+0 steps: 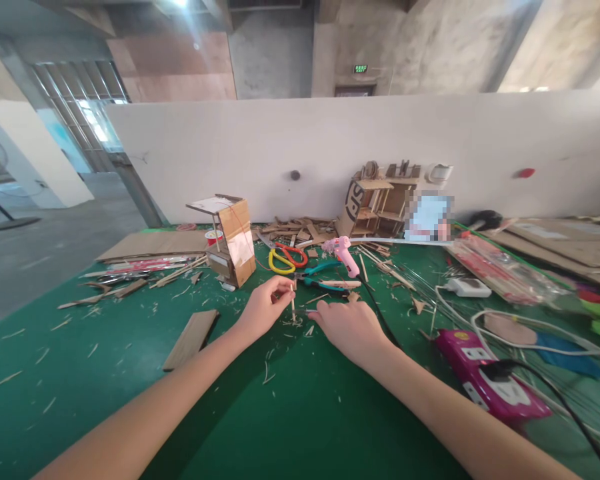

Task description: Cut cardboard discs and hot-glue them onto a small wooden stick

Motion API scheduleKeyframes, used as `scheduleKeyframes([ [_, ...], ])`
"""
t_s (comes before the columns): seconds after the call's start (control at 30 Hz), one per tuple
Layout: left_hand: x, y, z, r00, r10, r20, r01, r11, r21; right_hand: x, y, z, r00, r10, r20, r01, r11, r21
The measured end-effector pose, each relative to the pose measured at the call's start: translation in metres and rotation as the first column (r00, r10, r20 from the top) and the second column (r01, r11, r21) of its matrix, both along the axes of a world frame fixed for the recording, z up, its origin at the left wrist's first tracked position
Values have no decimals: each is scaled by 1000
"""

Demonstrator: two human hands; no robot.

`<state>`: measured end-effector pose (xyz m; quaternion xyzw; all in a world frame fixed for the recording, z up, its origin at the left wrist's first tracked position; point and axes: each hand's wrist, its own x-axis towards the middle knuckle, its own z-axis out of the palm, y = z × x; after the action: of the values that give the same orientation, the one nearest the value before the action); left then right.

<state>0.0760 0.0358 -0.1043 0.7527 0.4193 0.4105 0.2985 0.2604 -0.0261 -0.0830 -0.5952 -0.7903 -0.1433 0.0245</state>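
My left hand (269, 305) pinches a thin wooden stick (293, 305) near its top, holding it upright with the lower end at the table. My right hand (349, 328) is closed around a small knife (306, 311); only its short grey blade shows, pointing left at the foot of the stick. Pale shavings (293, 323) lie beneath both hands. Just beyond the hands are teal-handled pliers (325, 268), scissors (286, 257) with yellow and orange handles, and a pink hot glue gun (347, 256).
A cardboard model (237, 243) stands left of centre, a larger cardboard shelf model (375, 200) at the back. A flat wooden strip (191, 340) lies left. On the right are a magenta power strip (485, 373), cables, a white adapter (467, 287) and a screen (429, 217).
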Motion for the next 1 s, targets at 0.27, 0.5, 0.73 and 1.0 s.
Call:
scheduleKeyframes([
  [0.27, 0, -1, 2, 1000, 2, -6, -2, 1000, -1, 4, -1, -2, 998, 60, 28, -59, 998, -37],
  [0.5, 0, 0, 0, 1000, -10, 6, 10, 1000, -6, 2, 3, 1, 1000, 7, 2, -7, 1000, 7],
  [0.73, 0, -2, 3, 1000, -1, 9, 1, 1000, -4, 6, 2, 1, 994, 90, 67, -90, 996, -3],
  [1.0, 0, -1, 1, 1000, 1, 5, -1, 1000, -14, 8, 5, 2, 996, 61, 59, -60, 998, -15],
])
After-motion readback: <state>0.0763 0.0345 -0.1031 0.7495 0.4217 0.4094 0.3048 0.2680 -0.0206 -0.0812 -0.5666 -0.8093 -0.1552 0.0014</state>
